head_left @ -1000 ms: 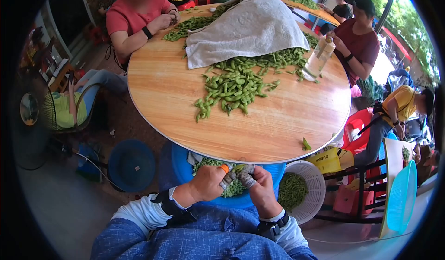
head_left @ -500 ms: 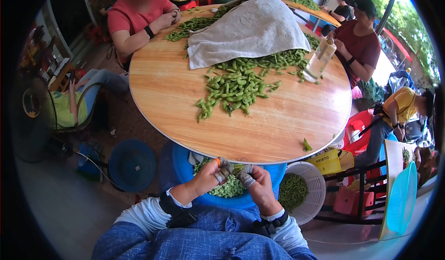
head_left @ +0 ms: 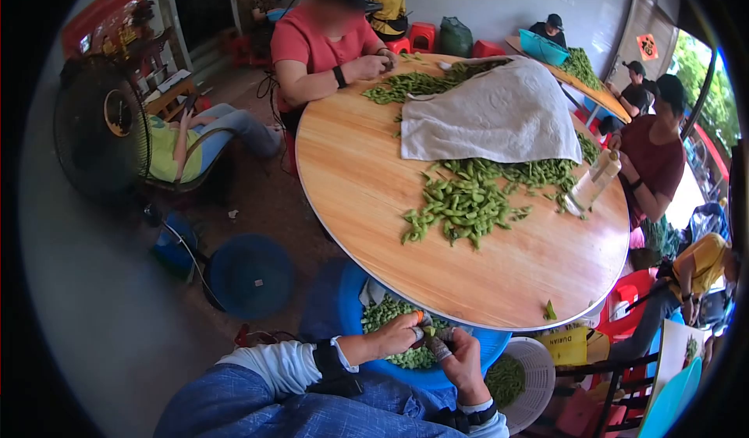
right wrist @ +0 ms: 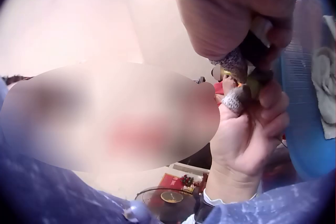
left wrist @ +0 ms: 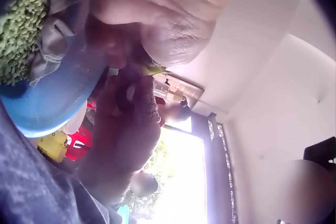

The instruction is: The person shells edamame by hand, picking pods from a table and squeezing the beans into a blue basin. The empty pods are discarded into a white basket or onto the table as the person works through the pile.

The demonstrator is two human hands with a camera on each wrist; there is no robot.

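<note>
Over the blue tub (head_left: pixel 499 347) of shelled green beans (head_left: pixel 382 313), both hands meet at the fingertips. The left hand (head_left: pixel 390 338), with an orange band and grey finger wraps, pinches a green pod (head_left: pixel 429 331). From the other side the right hand (head_left: pixel 466 364), also wrapped at the fingertips, pinches at the same pod. The left wrist view gives a yellow-green bit of the pod (left wrist: pixel 154 70) between the hands. In the right wrist view, curled fingers of both hands partly hide the pod (right wrist: pixel 255 86).
A round wooden table (head_left: pixel 359 196) holds a pile of green pods (head_left: pixel 460 204), a grey towel (head_left: pixel 491 114) and a bottle (head_left: pixel 594 182). A white basket (head_left: pixel 538 375) of pods stands right of the tub, a dark blue basin (head_left: pixel 251 274) to its left. Several people sit around.
The head view has swung left, so the table and people sit further right and lower in it. The hands were slightly apart half a second ago and are now closer together around a pod.
</note>
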